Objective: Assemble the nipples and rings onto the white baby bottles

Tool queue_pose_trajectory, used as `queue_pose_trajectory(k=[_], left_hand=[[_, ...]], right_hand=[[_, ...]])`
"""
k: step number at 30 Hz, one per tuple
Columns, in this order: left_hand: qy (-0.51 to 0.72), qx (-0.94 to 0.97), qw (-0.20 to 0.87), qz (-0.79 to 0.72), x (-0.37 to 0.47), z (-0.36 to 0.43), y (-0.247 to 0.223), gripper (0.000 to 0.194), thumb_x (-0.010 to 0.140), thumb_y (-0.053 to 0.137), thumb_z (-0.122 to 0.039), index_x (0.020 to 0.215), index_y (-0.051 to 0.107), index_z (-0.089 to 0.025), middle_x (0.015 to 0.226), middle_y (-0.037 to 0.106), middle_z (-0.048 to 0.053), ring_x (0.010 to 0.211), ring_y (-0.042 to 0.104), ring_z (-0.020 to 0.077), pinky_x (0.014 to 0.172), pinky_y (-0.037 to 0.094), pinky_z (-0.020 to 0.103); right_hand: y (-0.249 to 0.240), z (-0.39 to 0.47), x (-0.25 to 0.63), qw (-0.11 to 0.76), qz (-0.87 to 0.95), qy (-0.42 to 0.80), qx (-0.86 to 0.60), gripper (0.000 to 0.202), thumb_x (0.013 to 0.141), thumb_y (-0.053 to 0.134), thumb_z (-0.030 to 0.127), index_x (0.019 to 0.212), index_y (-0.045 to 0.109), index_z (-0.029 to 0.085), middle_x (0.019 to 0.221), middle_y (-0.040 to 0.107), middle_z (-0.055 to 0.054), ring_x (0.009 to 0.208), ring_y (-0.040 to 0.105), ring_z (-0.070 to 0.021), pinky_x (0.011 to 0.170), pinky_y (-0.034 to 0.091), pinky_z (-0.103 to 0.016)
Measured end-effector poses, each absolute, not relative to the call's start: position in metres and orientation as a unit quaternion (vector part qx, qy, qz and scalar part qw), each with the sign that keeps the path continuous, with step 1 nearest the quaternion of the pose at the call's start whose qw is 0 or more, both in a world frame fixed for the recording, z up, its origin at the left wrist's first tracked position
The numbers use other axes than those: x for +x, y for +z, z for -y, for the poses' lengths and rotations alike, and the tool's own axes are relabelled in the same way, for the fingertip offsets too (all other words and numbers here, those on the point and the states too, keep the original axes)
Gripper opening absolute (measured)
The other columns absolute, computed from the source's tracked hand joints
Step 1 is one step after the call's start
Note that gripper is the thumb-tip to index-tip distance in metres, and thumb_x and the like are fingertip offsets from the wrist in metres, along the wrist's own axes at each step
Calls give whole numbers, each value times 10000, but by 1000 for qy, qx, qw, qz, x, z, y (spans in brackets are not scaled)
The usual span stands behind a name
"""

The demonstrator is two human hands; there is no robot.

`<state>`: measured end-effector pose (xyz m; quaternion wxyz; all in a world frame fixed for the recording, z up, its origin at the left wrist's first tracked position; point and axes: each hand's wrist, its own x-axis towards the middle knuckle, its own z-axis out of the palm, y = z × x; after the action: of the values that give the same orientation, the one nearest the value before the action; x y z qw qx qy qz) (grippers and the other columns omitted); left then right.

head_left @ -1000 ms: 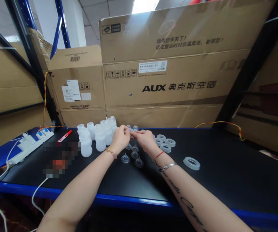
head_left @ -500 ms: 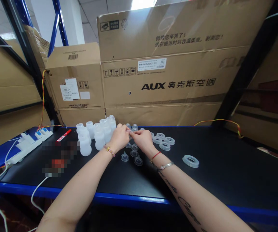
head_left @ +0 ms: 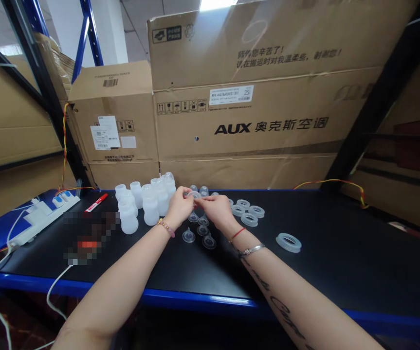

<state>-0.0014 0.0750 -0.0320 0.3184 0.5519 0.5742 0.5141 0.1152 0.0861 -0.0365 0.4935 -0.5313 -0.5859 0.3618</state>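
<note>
My left hand (head_left: 179, 208) and my right hand (head_left: 218, 211) meet over the middle of the table, both closed on a translucent bottle ring (head_left: 194, 194). Whether a nipple sits inside that ring is hidden by the fingers. Below and between the hands, several clear silicone bottle nipples (head_left: 188, 236) rest on the black tabletop, tips up. Left of my left hand stand several frosted baby bottles (head_left: 128, 218) without caps, in a tight group. To the right of my right hand lie several more translucent rings (head_left: 249, 219), with some ring-shaped parts (head_left: 288, 242) apart from them.
A red marker (head_left: 96, 202), a blurred-out object (head_left: 89, 243) with a white cable and a power strip (head_left: 45, 218) lie at the left. Large cardboard sheets (head_left: 268, 107) stand along the back. The table's blue edge (head_left: 202, 297) runs along the front.
My fingers have shifted slightly apart, and the ring between them now shows more plainly. The parts and bottles on the table have stayed in place.
</note>
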Motion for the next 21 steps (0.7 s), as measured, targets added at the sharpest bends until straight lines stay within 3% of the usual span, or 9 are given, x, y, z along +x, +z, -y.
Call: queue_pose_trajectory(k=[3, 8, 13, 21], left_hand=[[491, 599, 316, -548, -2, -73, -32, 246, 901, 458, -186, 1106, 593, -195, 813, 639, 30, 681, 626, 139, 699, 527, 294], [447, 697, 110, -550, -6, -63, -26, 158, 861, 557, -220, 970, 666, -187, 922, 605, 68, 855, 598, 175, 857, 496, 330], [402, 741, 61, -534, -6, -58, -21, 147, 879, 503, -164, 963, 623, -176, 932, 563, 68, 870, 579, 172, 876, 478, 314], [380, 721, 32, -579, -4, -59, -16, 140, 910, 436, -178, 889, 574, -178, 913, 542, 81, 888, 558, 201, 881, 451, 335]], right_hand=[[-36, -87, 117, 508, 557, 387, -531, 140, 606, 737, 235, 642, 743, 99, 561, 661, -66, 563, 570, -144, 521, 402, -228], [-36, -87, 117, 518, 530, 366, -563, 116, 608, 734, 209, 640, 731, 98, 516, 622, -44, 572, 577, -148, 522, 402, -221], [-40, -88, 113, 513, 536, 358, -567, 119, 649, 676, 205, 605, 717, 103, 498, 588, -23, 535, 537, -129, 516, 390, -225], [-43, -90, 113, 506, 579, 316, -555, 332, 669, 678, 413, 699, 763, 94, 454, 566, -8, 510, 526, -146, 477, 337, -235]])
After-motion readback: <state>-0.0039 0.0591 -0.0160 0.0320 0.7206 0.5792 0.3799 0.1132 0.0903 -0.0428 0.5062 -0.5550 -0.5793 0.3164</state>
